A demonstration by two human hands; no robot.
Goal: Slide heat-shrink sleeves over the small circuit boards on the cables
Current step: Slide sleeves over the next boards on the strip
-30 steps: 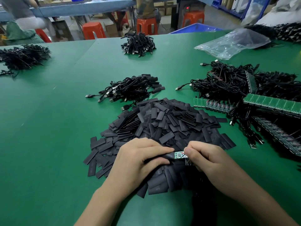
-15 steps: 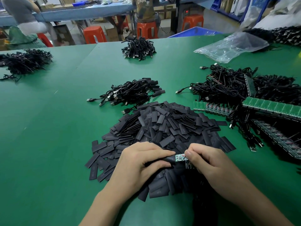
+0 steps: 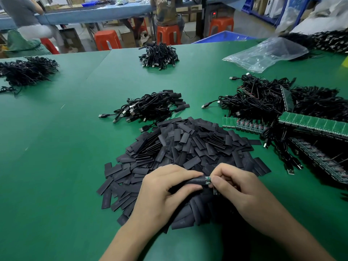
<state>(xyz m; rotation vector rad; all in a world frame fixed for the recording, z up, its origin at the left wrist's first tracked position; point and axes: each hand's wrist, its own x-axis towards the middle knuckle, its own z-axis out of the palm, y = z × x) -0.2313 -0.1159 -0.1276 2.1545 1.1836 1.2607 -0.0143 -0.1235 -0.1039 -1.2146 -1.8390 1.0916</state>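
Now, at the left, the left hand [image 3: 165, 187] pinches 1 black sleeve [image 3: 195, 180] between thumb and fingers, its open mouth facing right. Just beside it, the small circuit board [image 3: 208, 180] sits partly inside that mouth, its green end showing, above the near edge of the sleeve pile [image 3: 188, 147] on the green table [image 3: 56, 147]. The right hand [image 3: 237, 187] grips the board's bare end with curled fingers; the cable is hidden under that hand. The sleeve looks light, thin and floppy, likely to flatten shut, so it is best held by its edges near the mouth. The board looks stiff but small and delicate, best held by its edges at the cable end. Counted: 2 hands, 1 sleeve held, 1 board being fed. Loose sleeves are too many to count, and at least 4 cable heaps [image 3: 150, 108] lie further back and to the right.
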